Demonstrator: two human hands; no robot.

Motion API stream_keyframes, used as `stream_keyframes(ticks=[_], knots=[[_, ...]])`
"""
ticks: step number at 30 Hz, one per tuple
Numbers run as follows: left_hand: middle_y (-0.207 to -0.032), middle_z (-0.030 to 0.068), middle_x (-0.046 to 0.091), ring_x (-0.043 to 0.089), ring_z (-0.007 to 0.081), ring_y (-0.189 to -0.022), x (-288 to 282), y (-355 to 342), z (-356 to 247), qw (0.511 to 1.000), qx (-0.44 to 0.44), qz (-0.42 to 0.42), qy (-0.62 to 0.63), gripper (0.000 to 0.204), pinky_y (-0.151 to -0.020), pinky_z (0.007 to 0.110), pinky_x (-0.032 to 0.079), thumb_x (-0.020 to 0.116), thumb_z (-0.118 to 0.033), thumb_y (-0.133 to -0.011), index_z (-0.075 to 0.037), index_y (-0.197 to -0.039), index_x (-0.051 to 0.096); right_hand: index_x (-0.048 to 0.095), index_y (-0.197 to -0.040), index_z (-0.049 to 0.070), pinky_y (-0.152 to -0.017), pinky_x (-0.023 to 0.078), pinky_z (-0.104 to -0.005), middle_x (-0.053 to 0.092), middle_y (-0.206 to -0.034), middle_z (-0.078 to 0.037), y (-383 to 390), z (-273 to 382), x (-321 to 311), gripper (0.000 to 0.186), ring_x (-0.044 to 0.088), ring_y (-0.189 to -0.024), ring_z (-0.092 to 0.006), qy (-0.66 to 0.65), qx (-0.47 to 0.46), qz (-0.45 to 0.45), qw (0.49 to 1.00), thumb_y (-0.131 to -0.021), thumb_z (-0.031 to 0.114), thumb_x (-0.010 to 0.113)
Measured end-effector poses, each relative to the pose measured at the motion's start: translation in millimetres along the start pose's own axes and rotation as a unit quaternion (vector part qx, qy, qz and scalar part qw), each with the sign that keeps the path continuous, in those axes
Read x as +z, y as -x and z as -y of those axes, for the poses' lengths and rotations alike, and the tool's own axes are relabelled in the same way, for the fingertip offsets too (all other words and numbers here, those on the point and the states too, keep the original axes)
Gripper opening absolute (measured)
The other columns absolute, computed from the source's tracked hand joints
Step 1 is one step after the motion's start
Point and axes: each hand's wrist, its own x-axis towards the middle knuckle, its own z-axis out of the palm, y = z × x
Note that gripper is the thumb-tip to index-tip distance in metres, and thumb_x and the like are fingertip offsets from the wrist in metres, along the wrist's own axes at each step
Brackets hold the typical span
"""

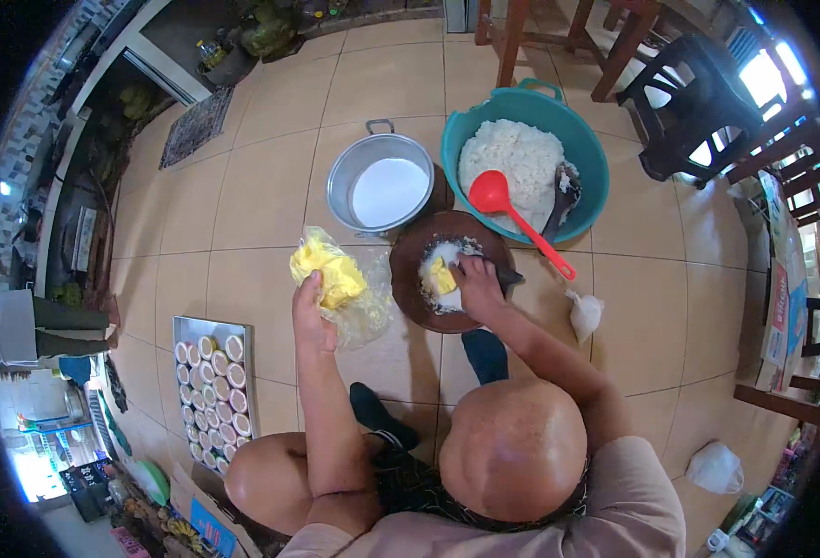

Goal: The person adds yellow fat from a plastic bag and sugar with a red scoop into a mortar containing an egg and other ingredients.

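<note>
My left hand (311, 314) grips a clear plastic bag (365, 312) with a soft yellow block like margarine (329, 272) showing in it, held up off the floor. My right hand (480, 286) is over a round brown stone mortar (408, 296), its fingers curled down beside a small yellow lump (442, 276). White grains or powder (449, 302) lie around the lump in the bowl. A dark pestle (510, 276) pokes out to the right from beside my right hand. What these fingers touch is hidden.
Beyond the mortar stand a metal pot (337, 200) with white liquid and a teal basin (599, 177) of white rice, holding a red ladle (491, 192) and a dark spoon (561, 205). A tray (250, 367) of filled cups is left; a small white bag (586, 314) right.
</note>
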Motion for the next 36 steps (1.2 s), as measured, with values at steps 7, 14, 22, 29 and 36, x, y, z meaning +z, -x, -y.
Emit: stream_keyframes(ticks=[7,14,22,29,36], knots=[[-0.106,0.0087,0.054,0.054,0.0207,-0.097,-7.4,-5.2,3.4,1.0,0.0,0.007,0.011,0.039,-0.083,0.036,0.043,0.051,-0.025,-0.083,-0.001,-0.114,0.046,0.049,-0.117,0.007,-0.102,0.018,-0.0438,0.022,-0.139,-0.015,6.0,6.7,9.2,0.042,0.026,-0.125,-0.0282,0.045,-0.02,0.064,0.997,-0.075,0.011,0.045],[-0.108,0.0083,0.054,0.053,0.0214,-0.098,-8.2,-5.6,5.3,1.0,-0.001,0.014,0.009,0.04,-0.085,0.037,0.042,0.048,-0.027,-0.085,-0.002,-0.116,0.045,0.048,-0.118,0.008,-0.102,0.019,-0.0449,0.02,-0.14,-0.015,11.8,-0.4,4.0,0.042,0.025,-0.126,-0.0272,0.042,-0.003,0.035,0.998,-0.076,0.016,0.046],[-0.108,0.0078,0.053,0.052,0.0213,-0.099,-1.4,-1.9,-0.2,1.0,0.011,0.009,0.025,0.043,-0.086,0.037,0.041,0.046,-0.035,-0.087,-0.005,-0.118,0.044,0.048,-0.119,0.012,-0.101,0.019,-0.0455,0.023,-0.138,-0.016,22.9,7.7,2.0,0.048,0.026,-0.126,-0.0287,0.03,-0.053,0.063,0.996,-0.071,0.014,0.052],[-0.11,0.0078,0.052,0.051,0.0216,-0.101,-5.0,-6.8,4.2,0.999,0.013,0.008,0.043,0.044,-0.087,0.037,0.04,0.043,-0.037,-0.088,-0.006,-0.119,0.043,0.054,-0.113,0.013,-0.093,0.027,-0.0461,0.033,-0.131,-0.017,43.0,-22.4,-25.2,0.048,0.035,-0.116,-0.0326,-0.068,0.075,-0.111,0.989,-0.065,0.007,0.055],[-0.116,0.008,0.05,0.048,0.0243,-0.107,2.0,-2.9,1.4,0.989,0.004,0.025,0.148,0.043,-0.092,0.04,0.038,0.036,-0.036,-0.09,-0.005,-0.12,0.043,0.057,-0.108,0.014,-0.087,0.031,-0.0445,0.04,-0.126,-0.013,51.2,-21.7,-36.3,0.045,0.038,-0.114,-0.0292,-0.135,0.073,-0.106,0.982,-0.065,0.0,0.053]])
